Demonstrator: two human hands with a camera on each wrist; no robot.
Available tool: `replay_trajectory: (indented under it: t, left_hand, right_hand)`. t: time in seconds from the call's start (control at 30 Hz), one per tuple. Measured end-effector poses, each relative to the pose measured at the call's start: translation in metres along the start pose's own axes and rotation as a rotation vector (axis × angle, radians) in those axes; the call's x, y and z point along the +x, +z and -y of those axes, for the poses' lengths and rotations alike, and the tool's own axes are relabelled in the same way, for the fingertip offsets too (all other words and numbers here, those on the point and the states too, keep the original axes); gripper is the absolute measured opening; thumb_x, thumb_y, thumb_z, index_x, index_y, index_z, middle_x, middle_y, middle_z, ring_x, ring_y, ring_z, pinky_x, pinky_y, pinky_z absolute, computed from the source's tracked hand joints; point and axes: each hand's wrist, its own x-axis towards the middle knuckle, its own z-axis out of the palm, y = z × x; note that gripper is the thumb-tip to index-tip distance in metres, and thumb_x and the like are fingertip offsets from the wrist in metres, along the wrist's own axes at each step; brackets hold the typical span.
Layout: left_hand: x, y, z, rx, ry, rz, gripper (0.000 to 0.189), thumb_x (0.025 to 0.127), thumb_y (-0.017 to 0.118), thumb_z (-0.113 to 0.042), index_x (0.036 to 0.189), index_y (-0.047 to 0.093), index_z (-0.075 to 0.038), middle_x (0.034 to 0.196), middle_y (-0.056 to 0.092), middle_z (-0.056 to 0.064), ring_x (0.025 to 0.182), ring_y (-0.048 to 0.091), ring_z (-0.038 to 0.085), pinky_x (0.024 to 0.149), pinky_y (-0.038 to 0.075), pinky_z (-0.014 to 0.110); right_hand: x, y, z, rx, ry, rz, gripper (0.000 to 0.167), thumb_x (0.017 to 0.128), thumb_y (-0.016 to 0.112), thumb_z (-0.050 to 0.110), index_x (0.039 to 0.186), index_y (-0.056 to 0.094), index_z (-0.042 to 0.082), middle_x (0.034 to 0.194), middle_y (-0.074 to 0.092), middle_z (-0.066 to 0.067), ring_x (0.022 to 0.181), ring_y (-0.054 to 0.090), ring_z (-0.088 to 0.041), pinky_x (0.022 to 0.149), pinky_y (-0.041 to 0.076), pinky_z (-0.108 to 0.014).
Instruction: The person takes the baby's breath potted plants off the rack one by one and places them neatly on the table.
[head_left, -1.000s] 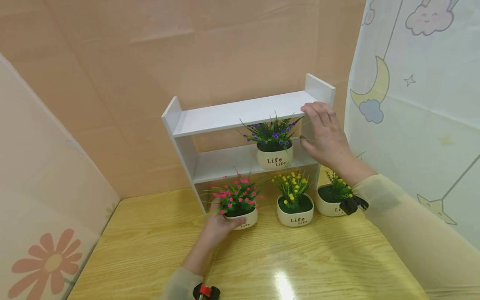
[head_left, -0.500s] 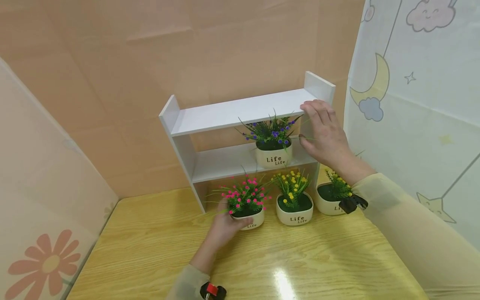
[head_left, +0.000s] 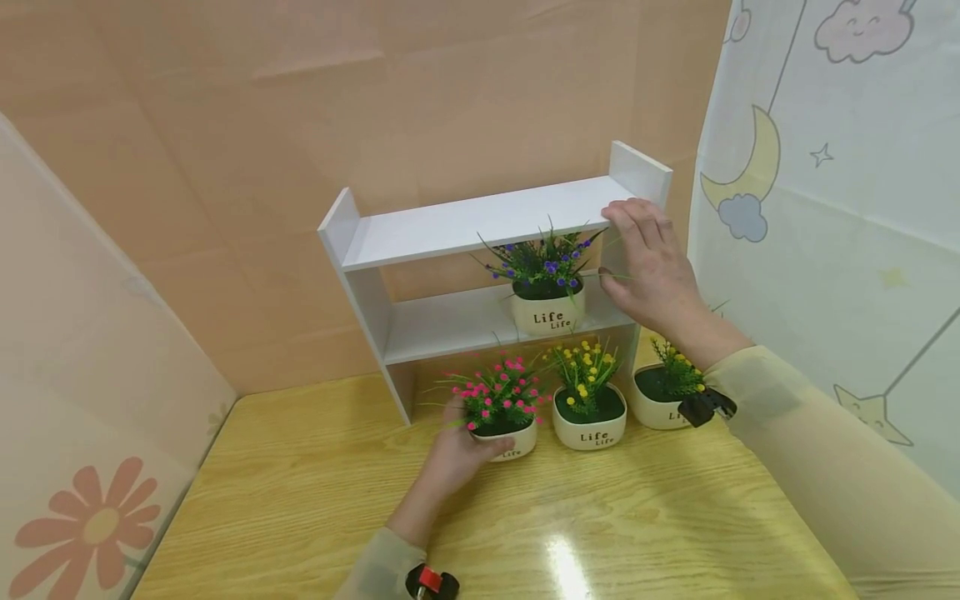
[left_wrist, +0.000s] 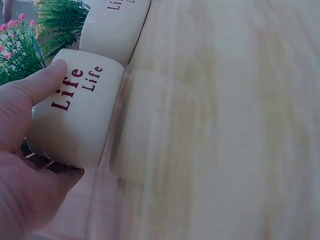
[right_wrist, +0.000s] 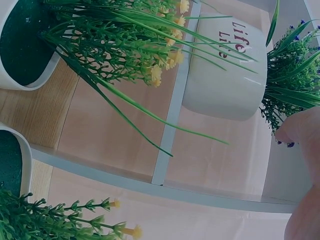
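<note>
My left hand [head_left: 455, 454] grips a cream pot of pink flowers [head_left: 504, 408], thumb across its lettered front. In the left wrist view the thumb lies on the pot [left_wrist: 82, 110], and the other fingers go behind it. Close to its right stands a pot of yellow flowers [head_left: 590, 417]. My right hand [head_left: 654, 267] holds the right end of a white two-tier shelf [head_left: 480, 223], fingers over the top board and thumb lower down. On the middle board sits a pot of purple flowers [head_left: 549, 307], beside that thumb.
A second yellow-flower pot [head_left: 663, 398] stands at the right, partly hidden by my right wrist. Behind the shelf hangs a tan cloth backdrop [head_left: 225, 167]. Printed white panels [head_left: 825, 250] close off the sides of the wooden table [head_left: 300, 492].
My left hand has slid the pink-flower pot to the right, closer to the yellow-flower pot. The right hand stays in place on the shelf.
</note>
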Motion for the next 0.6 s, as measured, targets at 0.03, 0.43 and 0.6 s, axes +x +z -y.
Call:
replay_trajectory:
  t: [0.03,0.43,0.6]
  left_hand:
    - [0.0001,0.0008,0.0002,-0.002,0.004,-0.001,0.094,0.08,0.102,-0.02,0.154,0.045,-0.006,0.153,0.051,0.018,0.143,0.054,0.04,0.119,0.046,0.061]
    - [-0.003,0.005,0.0035,0.054,-0.036,0.006,0.1,0.082,0.102,-0.026,0.157,0.039,-0.006,0.158,0.045,0.024,0.141,0.054,0.048,0.116,0.047,0.068]
    - [-0.0041,0.0046,0.0023,0.068,-0.053,0.019,0.102,0.082,0.101,-0.028,0.159,0.038,-0.007,0.16,0.041,0.024,0.143,0.051,0.048,0.116,0.046,0.068]
  right_hand:
    - [0.0,-0.0001,0.0001,0.0,0.001,0.0,0.09,0.084,0.086,0.001,0.16,0.038,-0.001,0.162,0.038,-0.024,0.153,0.029,-0.046,0.134,0.019,-0.049]
    - [-0.0001,-0.0011,0.0018,0.002,0.013,0.007,0.089,0.085,0.085,0.002,0.16,0.038,0.0,0.163,0.038,-0.023,0.153,0.028,-0.045,0.134,0.02,-0.048]
    - [-0.0004,-0.0013,0.0013,0.001,0.018,0.011,0.089,0.084,0.085,0.002,0.16,0.038,0.0,0.163,0.038,-0.023,0.153,0.028,-0.045,0.134,0.019,-0.048]
